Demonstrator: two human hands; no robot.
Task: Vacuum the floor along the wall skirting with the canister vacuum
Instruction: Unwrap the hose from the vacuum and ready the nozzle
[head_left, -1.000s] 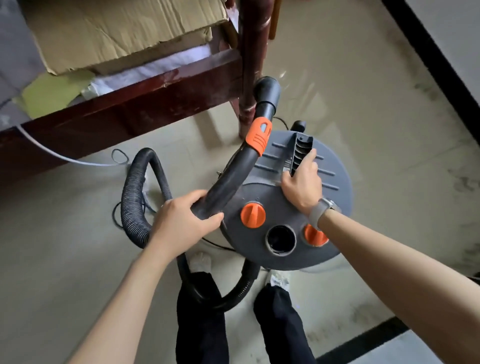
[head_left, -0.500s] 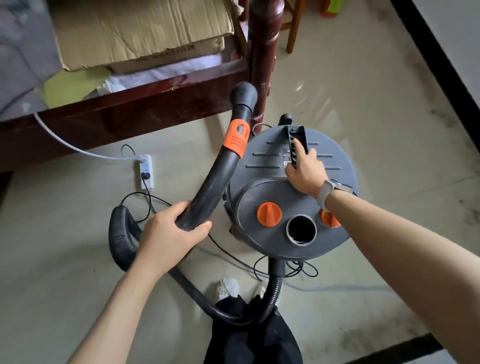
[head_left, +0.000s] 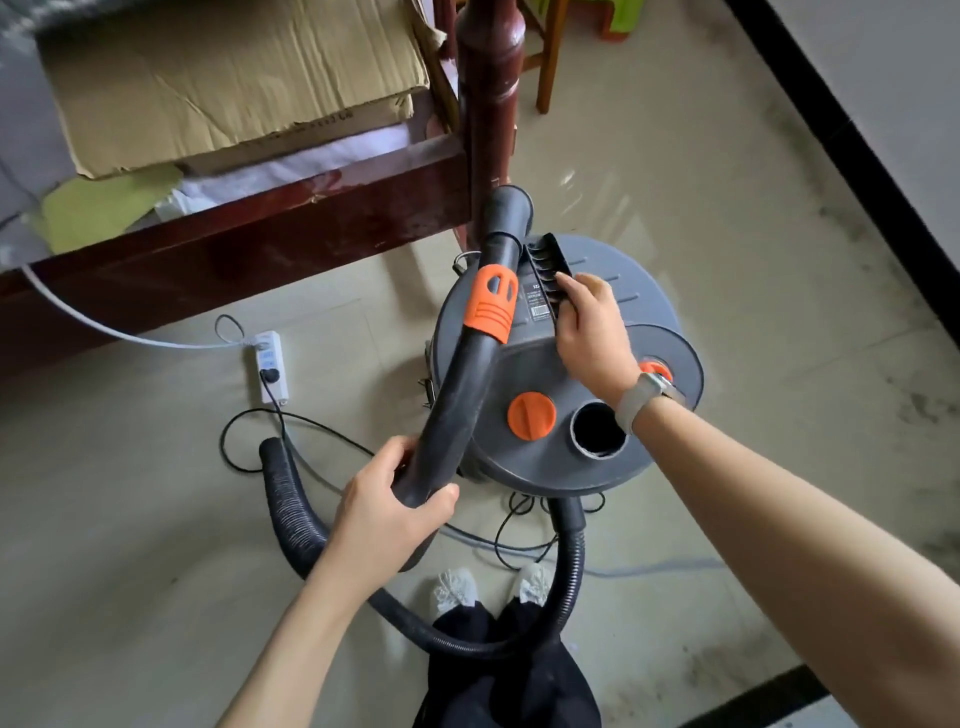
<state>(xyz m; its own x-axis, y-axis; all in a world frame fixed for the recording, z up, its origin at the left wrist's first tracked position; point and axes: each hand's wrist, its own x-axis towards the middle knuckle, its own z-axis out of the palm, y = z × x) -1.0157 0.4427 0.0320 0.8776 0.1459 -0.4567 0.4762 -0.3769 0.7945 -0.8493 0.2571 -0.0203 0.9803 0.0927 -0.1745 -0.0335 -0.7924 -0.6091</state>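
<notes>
A grey canister vacuum (head_left: 545, 374) with orange knobs stands on the beige floor in front of my feet. My right hand (head_left: 589, 332) grips its black carry handle (head_left: 543, 265) on the lid. My left hand (head_left: 387, 512) grips the black curved hose handle (head_left: 457, 410), which has an orange slider and points up past the canister with its open end bare. The ribbed black hose (head_left: 291, 514) loops on the floor from my left hand around to the canister's near side. Black wall skirting (head_left: 841, 130) runs along the right.
A dark wooden bed frame (head_left: 249, 239) with a post and a cardboard box on top is close behind the canister. A white power strip (head_left: 270, 364) and black cord lie on the floor at left. A wooden chair leg (head_left: 545, 57) stands beyond. Another black skirting strip (head_left: 753, 696) is at lower right.
The canister has come away from my legs toward the bed post. The hose handle has swung more upright. Both hands keep their holds, and the power strip has come into view.
</notes>
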